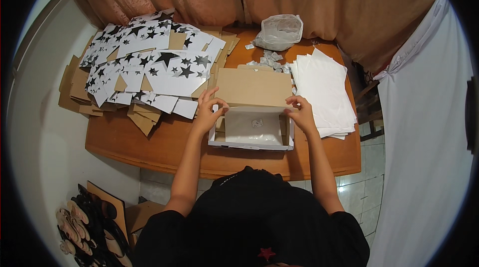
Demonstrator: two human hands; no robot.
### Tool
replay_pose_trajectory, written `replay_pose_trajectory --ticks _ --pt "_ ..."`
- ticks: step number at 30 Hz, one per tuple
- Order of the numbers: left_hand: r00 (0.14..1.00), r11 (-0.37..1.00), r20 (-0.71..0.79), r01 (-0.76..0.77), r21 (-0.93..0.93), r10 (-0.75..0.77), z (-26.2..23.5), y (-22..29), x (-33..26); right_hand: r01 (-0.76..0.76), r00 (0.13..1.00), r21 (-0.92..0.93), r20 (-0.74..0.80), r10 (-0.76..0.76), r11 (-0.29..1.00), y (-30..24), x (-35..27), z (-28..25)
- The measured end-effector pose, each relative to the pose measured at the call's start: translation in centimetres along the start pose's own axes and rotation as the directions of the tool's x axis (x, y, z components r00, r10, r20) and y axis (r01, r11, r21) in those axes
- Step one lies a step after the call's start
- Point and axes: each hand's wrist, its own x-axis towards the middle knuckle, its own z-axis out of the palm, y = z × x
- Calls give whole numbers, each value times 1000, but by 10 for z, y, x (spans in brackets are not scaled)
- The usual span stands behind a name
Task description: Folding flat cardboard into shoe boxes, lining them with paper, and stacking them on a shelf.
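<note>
In front of me an open cardboard box (252,146) stands near the table's front edge, its brown lid (257,87) folded back on the far side. A sheet of white tissue paper (240,126) lines the inside, and a small sachet (257,123) lies on it. At the paper's far left corner, my left hand (210,109) pinches the edge between thumb and forefinger, other fingers raised. My right hand (301,112) pinches the same edge at its far right corner. The edge is lifted slightly above the box.
Flat star-printed box blanks (149,62) are heaped at the table's left. White paper sheets (324,92) are stacked on the right. Loose sachets (271,59) lie behind the lid, by a clear plastic bag (280,32). Sandals (82,222) stand at lower left.
</note>
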Motion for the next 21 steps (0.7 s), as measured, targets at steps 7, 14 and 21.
replay_pose_trajectory --ticks 7,14,21 --pt "995 996 -47 -85 38 87 1 -1 -21 353 935 -364 98 -342 862 -1 -25 -1" --pt "985 940 94 -168 298 146 -3 -1 -45 374 927 -474 198 -318 797 0 -57 5" --pt "989 870 125 -125 477 74 -8 11 -48 317 927 -600 360 -107 735 -27 -61 -3"
